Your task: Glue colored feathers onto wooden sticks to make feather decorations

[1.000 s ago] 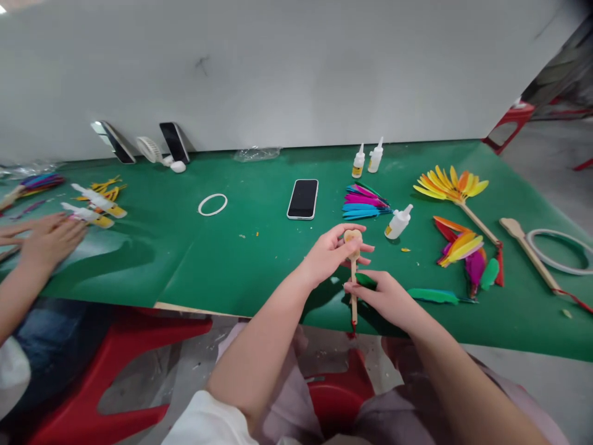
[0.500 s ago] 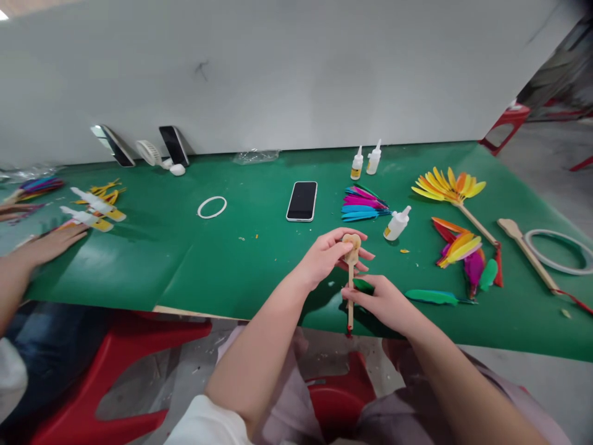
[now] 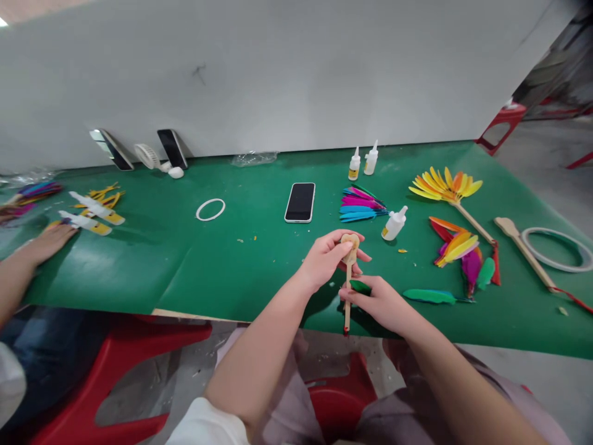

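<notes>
My left hand (image 3: 327, 256) grips the rounded head of a wooden fan handle (image 3: 349, 272), its thumb lying on the front. Lower down, my right hand (image 3: 375, 300) is closed at the stick and pinches a green feather (image 3: 360, 287). The handle's bottom end, with a bit of red cord, points at the table's near edge. A longer green feather (image 3: 430, 296) lies right of my right hand. Beyond my hands are a bundle of blue and magenta feathers (image 3: 359, 207) and a white glue bottle (image 3: 395, 224).
A yellow feather fan (image 3: 447, 185), loose coloured feathers (image 3: 456, 244), another wooden handle (image 3: 523, 250) and a white ring (image 3: 556, 248) lie to the right. Two glue bottles (image 3: 362, 162) stand behind. A phone (image 3: 300, 203) lies mid-table. At far left is another person's hand (image 3: 53, 241).
My hands keep nearly the same hold on the handle and feather. The other person's hand at far left has shifted slightly left. The view has moved a little.
</notes>
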{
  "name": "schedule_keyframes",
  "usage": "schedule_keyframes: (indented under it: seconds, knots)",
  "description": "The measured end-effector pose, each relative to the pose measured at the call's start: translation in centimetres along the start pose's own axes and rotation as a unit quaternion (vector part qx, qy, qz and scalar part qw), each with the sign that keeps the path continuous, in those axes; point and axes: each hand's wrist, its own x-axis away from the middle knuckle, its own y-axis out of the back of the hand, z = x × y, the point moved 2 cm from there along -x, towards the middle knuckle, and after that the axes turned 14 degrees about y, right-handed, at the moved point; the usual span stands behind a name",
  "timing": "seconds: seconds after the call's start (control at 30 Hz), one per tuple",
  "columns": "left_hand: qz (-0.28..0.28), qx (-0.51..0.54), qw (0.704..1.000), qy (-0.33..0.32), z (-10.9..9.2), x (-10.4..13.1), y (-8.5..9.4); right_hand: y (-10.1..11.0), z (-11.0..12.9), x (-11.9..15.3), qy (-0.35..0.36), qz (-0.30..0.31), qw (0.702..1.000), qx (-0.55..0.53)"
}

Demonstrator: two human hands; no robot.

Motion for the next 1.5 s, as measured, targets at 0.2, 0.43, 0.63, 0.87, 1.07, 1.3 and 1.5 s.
schedule_keyframes:
  seconds: [0.2, 0.43, 0.63, 0.87, 1.07, 1.3, 1.5]
  knots:
    - [-0.016, -0.004, 1.000, -0.002, 0.1, 0.1, -0.1, 0.0, 0.0, 0.0, -0.004, 0.002, 1.000, 0.006]
    - [-0.021, -0.011, 1.000, 0.006, 0.1, 0.0, -0.1, -0.1, 0.0, 0.0, -0.003, 0.010, 1.000, 0.007]
    - [-0.019, -0.020, 0.998, 0.048, 0.1, -0.3, 0.1, 0.3, -0.1, 0.0, -0.019, 0.016, 0.999, 0.025]
    - [-0.043, -0.053, 0.996, 0.060, 0.4, -0.7, 0.3, 0.2, -0.2, -0.1, -0.032, 0.003, 0.999, -0.013]
    - [-0.023, -0.046, 0.997, 0.060, 0.6, -1.0, 0.3, 0.2, -0.6, -0.2, -0.048, -0.015, 0.999, -0.015]
    - [-0.059, -0.077, 0.993, 0.071, 0.5, -1.1, 0.4, 0.4, -0.2, -0.3, -0.035, -0.010, 0.999, 0.019]
    - [-0.125, -0.126, 0.981, 0.075, 0.7, -1.8, 1.8, 7.2, 1.2, 2.4, -0.015, -0.070, 0.978, 0.196]
